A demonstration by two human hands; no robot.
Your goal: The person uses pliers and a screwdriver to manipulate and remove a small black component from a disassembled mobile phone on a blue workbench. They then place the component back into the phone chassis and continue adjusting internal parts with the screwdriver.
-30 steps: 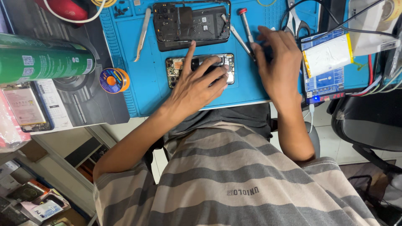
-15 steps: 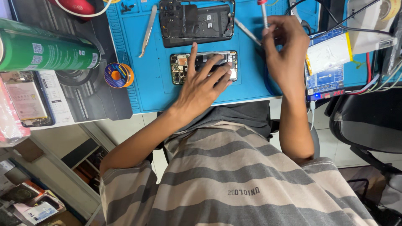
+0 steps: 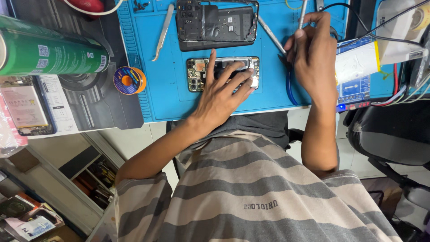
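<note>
A blue work mat covers the cluttered bench. The left hand lies flat, fingers spread, pinning the opened phone; steady downward pressure seems wise. The right hand pinches a screwdriver upright, just right of the phone, which sits under the left fingertips.

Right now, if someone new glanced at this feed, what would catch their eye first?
First the bright blue work mat, with an opened phone at its middle, circuit board bare, pressed flat under the left hand. Next the right hand, holding a screwdriver upright beside the phone. Beyond the phone lies a detached black phone back frame, and a green spray can lies on its side left of the mat.
</note>
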